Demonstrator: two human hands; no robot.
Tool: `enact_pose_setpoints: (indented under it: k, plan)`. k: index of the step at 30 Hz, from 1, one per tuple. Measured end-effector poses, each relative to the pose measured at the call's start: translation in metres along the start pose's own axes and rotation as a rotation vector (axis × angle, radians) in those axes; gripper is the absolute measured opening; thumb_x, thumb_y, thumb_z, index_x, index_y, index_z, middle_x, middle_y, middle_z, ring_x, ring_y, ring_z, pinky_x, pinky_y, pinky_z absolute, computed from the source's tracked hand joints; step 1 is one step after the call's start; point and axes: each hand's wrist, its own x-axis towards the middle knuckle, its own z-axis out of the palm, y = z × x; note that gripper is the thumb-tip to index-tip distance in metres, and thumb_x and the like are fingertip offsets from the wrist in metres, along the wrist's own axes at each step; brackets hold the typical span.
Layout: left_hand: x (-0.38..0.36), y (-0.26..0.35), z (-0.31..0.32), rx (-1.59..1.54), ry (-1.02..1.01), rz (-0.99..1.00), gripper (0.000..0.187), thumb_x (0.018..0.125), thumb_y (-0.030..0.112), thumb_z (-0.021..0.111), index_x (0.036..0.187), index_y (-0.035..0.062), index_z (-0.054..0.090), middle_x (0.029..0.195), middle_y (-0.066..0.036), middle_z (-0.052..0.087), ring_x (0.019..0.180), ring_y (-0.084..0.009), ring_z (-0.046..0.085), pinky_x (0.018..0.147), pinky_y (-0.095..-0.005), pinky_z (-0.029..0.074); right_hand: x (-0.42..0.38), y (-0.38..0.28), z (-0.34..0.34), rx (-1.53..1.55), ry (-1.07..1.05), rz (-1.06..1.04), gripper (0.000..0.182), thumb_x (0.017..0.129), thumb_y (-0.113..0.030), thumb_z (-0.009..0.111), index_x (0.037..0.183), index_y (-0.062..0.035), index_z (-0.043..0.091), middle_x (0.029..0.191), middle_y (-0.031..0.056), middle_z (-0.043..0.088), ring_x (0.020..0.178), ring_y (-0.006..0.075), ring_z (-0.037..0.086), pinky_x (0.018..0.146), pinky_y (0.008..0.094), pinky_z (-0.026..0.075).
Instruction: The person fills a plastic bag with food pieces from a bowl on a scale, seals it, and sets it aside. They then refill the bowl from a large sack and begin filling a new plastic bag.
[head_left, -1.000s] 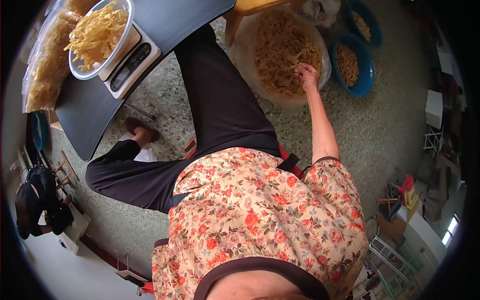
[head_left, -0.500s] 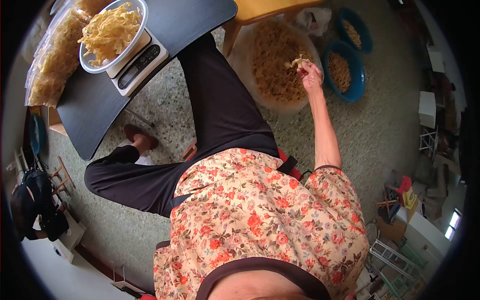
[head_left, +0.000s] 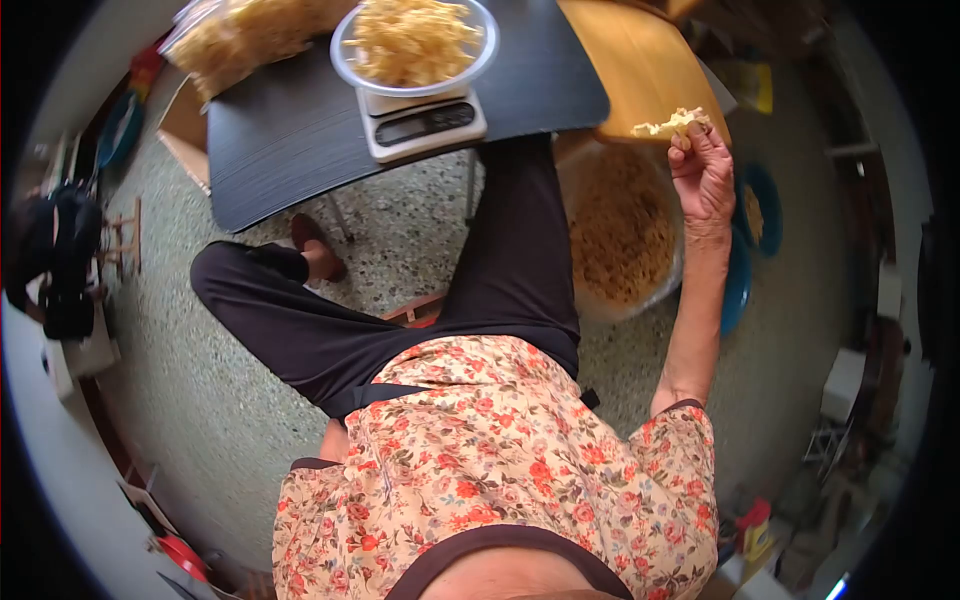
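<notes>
My right hand [head_left: 705, 178] is raised in front of the yellow wooden stool or table [head_left: 630, 60], its fingers pinching a few pale yellow dried strips [head_left: 674, 124]. Below and to the left of that hand, a large clear plastic bag of brownish dried pieces [head_left: 622, 230] stands open on the floor. A whitish plastic bowl [head_left: 345, 70] heaped with similar yellow strips [head_left: 410, 40] rests on a white kitchen scale [head_left: 425, 128], whose display I cannot read. My left hand is out of sight; only a bit of the left arm [head_left: 335, 440] shows beside my shirt.
The scale stands near the edge of a black table [head_left: 290, 140], with filled plastic bags [head_left: 255, 45] at its back left. Blue basins [head_left: 737, 285] sit on the floor beyond my right forearm. A cardboard box [head_left: 185, 135] is left of the table. Another person [head_left: 65, 250] is far left.
My right hand has lifted from over the floor bag toward the wooden stool or table, still pinching strips. The camera view has turned, so the bowl and scale appear farther right.
</notes>
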Motion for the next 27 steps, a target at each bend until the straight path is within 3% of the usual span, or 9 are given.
enact_pose_setpoints:
  k: [4,8,10,11,13,19,21,27]
  plan:
    - [0.001,-0.001,-0.011,-0.035,0.089,-0.013,0.024,0.091,0.029,0.067,0.086,0.0059,0.068,0.069,-0.010,0.067,0.059,-0.0215,0.064,0.060,-0.0389,0.053,0.041,-0.002,0.097,-0.115,-0.313,-0.012,0.022,0.099,-0.004,0.066,0.121,-0.0002,0.068,0.094,0.0039,0.071,0.080,0.0098,0.070,0.068,0.0273,0.066]
    - [-0.004,-0.010,-0.008,-0.079,0.136,-0.028,0.024,0.091,0.029,0.067,0.086,0.0059,0.068,0.069,-0.010,0.067,0.059,-0.0217,0.064,0.060,-0.0391,0.053,0.076,0.014,0.167,-0.164,-0.444,0.044,0.019,0.100,-0.003,0.065,0.117,0.0003,0.070,0.094,0.0041,0.072,0.082,0.0128,0.071,0.075,0.0274,0.063]
    - [-0.017,-0.020,-0.005,-0.097,0.153,-0.055,0.024,0.091,0.029,0.067,0.086,0.0059,0.068,0.069,-0.010,0.067,0.059,-0.0218,0.064,0.060,-0.0391,0.053,0.095,0.032,0.184,-0.344,-0.423,0.002,0.024,0.104,-0.012,0.063,0.124,-0.0019,0.068,0.098,0.0046,0.072,0.074,0.0068,0.066,0.057,0.0220,0.053]
    - [-0.023,-0.022,-0.005,-0.104,0.158,-0.073,0.023,0.091,0.029,0.067,0.086,0.0058,0.068,0.069,-0.010,0.067,0.059,-0.0219,0.064,0.060,-0.0392,0.053,0.095,0.035,0.199,-0.346,-0.431,0.020,0.024,0.104,-0.012,0.063,0.124,-0.0019,0.068,0.098,0.0046,0.072,0.074,0.0068,0.066,0.057,0.0220,0.053]
    - [-0.028,-0.028,-0.003,-0.120,0.170,-0.088,0.023,0.091,0.029,0.067,0.086,0.0058,0.068,0.069,-0.010,0.067,0.059,-0.0219,0.064,0.060,-0.0392,0.053,0.093,0.038,0.225,-0.361,-0.443,0.070,0.009,0.099,-0.013,0.068,0.100,-0.0035,0.067,0.083,0.0023,0.068,0.069,0.0087,0.066,0.061,0.0234,0.057]
    - [-0.045,-0.036,0.010,-0.176,0.189,-0.132,0.023,0.091,0.029,0.067,0.086,0.0058,0.068,0.070,-0.010,0.068,0.059,-0.0222,0.064,0.060,-0.0394,0.053,0.108,0.057,0.244,-0.423,-0.416,0.081,0.009,0.098,-0.014,0.070,0.099,-0.0056,0.068,0.080,0.0007,0.066,0.064,0.0063,0.063,0.055,0.0200,0.052]
    - [-0.049,-0.039,0.016,-0.191,0.191,-0.144,0.023,0.091,0.029,0.067,0.086,0.0058,0.068,0.070,-0.010,0.068,0.059,-0.0223,0.064,0.061,-0.0395,0.053,0.108,0.058,0.243,-0.751,-0.404,0.000,0.016,0.095,-0.018,0.074,0.099,-0.0041,0.070,0.079,0.0010,0.067,0.062,0.0060,0.062,0.052,0.0185,0.048]
    - [-0.046,-0.045,0.032,-0.237,0.194,-0.158,0.023,0.091,0.029,0.067,0.086,0.0058,0.068,0.070,-0.010,0.068,0.059,-0.0226,0.065,0.061,-0.0397,0.054,0.118,0.065,0.231,-0.899,-0.479,-0.232,0.026,0.098,-0.025,0.068,0.099,0.0000,0.072,0.075,0.0029,0.067,0.057,0.0060,0.060,0.048,0.0191,0.047]
